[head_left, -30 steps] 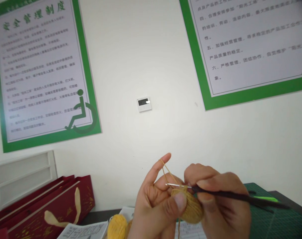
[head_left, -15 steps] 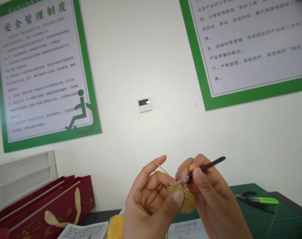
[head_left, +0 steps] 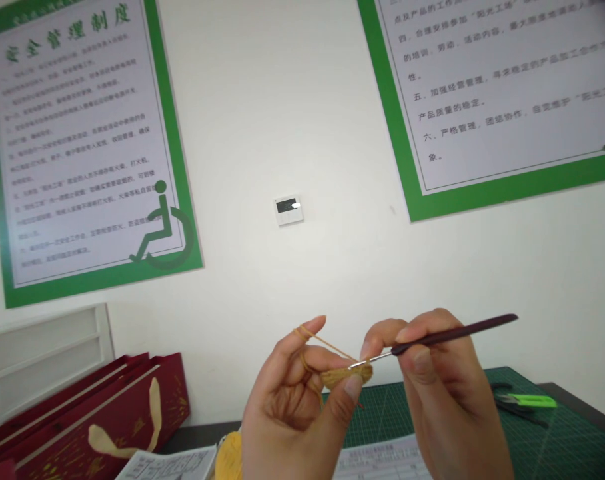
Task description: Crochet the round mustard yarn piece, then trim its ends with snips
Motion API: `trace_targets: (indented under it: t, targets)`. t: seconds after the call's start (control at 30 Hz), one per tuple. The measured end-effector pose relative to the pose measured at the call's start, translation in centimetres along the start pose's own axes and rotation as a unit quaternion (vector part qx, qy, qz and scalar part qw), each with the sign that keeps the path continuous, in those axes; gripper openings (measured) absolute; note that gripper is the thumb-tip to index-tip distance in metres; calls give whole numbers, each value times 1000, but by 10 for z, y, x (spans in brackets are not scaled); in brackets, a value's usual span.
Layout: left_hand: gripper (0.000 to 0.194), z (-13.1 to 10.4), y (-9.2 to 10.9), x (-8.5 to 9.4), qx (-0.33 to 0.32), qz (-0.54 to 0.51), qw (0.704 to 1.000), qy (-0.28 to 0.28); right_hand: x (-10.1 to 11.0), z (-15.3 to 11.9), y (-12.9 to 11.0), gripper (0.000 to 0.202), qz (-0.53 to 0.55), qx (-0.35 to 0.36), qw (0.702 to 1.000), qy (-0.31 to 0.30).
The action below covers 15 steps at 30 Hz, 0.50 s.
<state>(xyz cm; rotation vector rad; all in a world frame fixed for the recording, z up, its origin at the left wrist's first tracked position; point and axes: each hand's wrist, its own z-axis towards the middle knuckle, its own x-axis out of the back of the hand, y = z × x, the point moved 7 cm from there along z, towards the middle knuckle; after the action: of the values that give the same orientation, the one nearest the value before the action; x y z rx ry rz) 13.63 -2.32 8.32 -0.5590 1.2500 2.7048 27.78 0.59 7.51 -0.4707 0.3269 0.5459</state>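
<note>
My left hand [head_left: 297, 400] pinches a small tan crochet piece [head_left: 338, 379] between thumb and fingers. A strand of yarn [head_left: 327, 343] loops round its raised index finger and runs down to the piece. My right hand [head_left: 442, 380] grips a crochet hook [head_left: 452, 335] with a dark handle, held like a pen. The hook's metal tip lies at the top edge of the piece, close to my left fingers. Behind my left wrist sits a ball of yellow yarn [head_left: 229, 457], partly hidden.
A green cutting mat [head_left: 527, 437] covers the table at right, with pliers [head_left: 507, 400] and a bright green-handled tool [head_left: 535, 401] on it. Printed sheets [head_left: 382, 460] lie below my hands. Dark red gift bags [head_left: 132, 413] stand at left. Green-framed posters hang on the wall.
My right hand has moved right and the hook now lies flatter, its metal shaft more exposed. The crochet piece has tilted and shows a narrower side.
</note>
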Motion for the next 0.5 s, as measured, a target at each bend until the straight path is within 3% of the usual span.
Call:
trace_targets:
  t: [0.23,0.5]
  targets:
    - [49,-1,3,2,-26,16,999,20,-3,-1,-14,11,-32,48,998,-27]
    - [47,-2,5,1,-40,21,998,32,-2,-1,-22,10,-80,74,994,-13]
